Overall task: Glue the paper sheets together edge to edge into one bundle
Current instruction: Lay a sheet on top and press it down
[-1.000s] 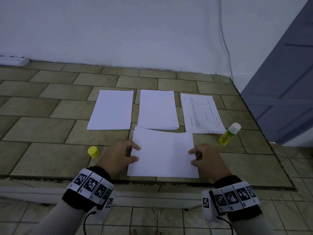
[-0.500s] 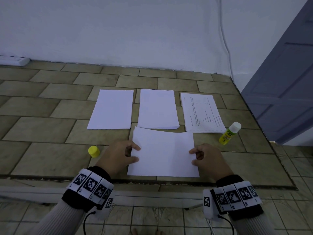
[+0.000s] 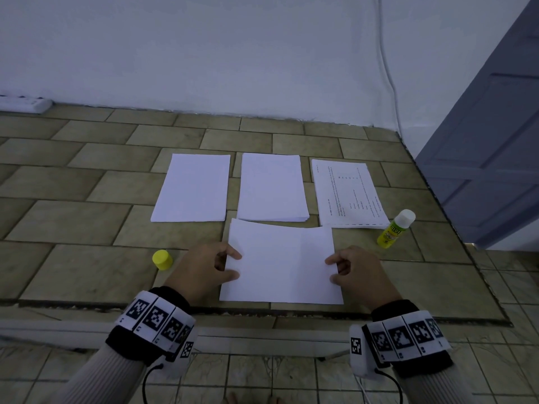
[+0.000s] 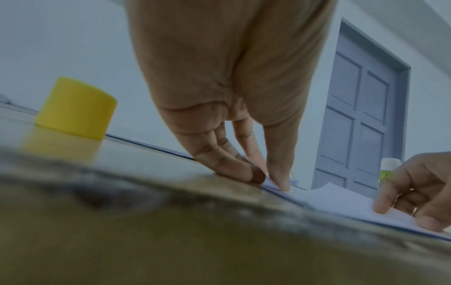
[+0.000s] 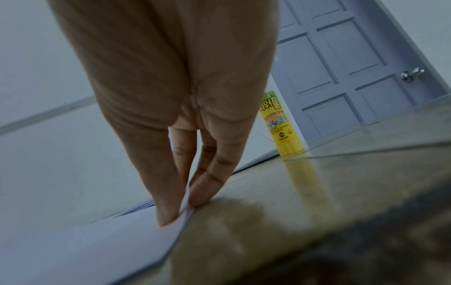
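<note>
The near stack of sheets lies on the tiled floor, just in front of the middle pile. The left hand pinches its left edge, thumb on top, and the right hand pinches the right edge the same way. Its top sheets sit slightly askew, so squaring the edges looks like the step in hand. Beyond the near stack, the left pile, the middle pile and the printed pile lie apart, unjoined. The glue stick stands open to the right of the near stack, its yellow cap to the left. Most of the gluing seems left.
</note>
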`<state>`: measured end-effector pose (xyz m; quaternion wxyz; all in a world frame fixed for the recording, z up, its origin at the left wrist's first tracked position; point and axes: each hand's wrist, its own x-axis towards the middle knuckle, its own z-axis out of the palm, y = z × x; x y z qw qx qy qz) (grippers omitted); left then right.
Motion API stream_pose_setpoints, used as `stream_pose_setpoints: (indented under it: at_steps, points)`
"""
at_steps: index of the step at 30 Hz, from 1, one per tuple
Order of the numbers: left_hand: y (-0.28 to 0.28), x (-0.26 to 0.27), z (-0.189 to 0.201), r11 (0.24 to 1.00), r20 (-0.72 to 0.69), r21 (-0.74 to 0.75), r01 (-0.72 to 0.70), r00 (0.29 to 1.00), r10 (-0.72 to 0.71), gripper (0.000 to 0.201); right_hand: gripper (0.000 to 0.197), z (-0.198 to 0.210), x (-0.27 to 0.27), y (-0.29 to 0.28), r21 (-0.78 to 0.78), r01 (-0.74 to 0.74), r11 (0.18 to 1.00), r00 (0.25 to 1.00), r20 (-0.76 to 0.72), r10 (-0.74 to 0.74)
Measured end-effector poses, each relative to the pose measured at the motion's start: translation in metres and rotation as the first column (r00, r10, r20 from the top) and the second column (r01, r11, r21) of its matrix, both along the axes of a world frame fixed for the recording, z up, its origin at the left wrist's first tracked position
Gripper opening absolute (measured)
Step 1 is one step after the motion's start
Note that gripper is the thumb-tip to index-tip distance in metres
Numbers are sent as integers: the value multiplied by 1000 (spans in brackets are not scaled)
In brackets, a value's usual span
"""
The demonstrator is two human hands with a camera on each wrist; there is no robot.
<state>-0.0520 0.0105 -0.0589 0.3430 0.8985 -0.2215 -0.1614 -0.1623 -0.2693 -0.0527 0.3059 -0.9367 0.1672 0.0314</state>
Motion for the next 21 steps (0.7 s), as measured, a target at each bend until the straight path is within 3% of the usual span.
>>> stream_pose_setpoints:
  at_steps: [4,7,10,14,17,21]
  points:
    - [1,1,-3,999,19,49,9,1000,-10,26,30,1,0,1,-14,-3,1000,1000,-7,2]
    - [0,2,-3,982,98,188,21,994,-39,29,30,0,0,3,-70,-1,998,1000,-28,-1]
    - [-5,0,-2,950,200,313,15,976,-82,34,31,2,0,8,-219,-48,975,997,-77,31]
    - [-17,-3,-11,963,337,265,-45,940,-49,45,27,13,2,24,-444,-101,890,993,-107,59]
    - [-28,-1,-29,944,396,331,-1,908,-138,70,40,15,9,43,-389,-104,915,994,-79,80]
    - [-36,0,-45,912,366,410,12,914,-177,90,58,6,25,76,-270,-275,923,961,-118,251]
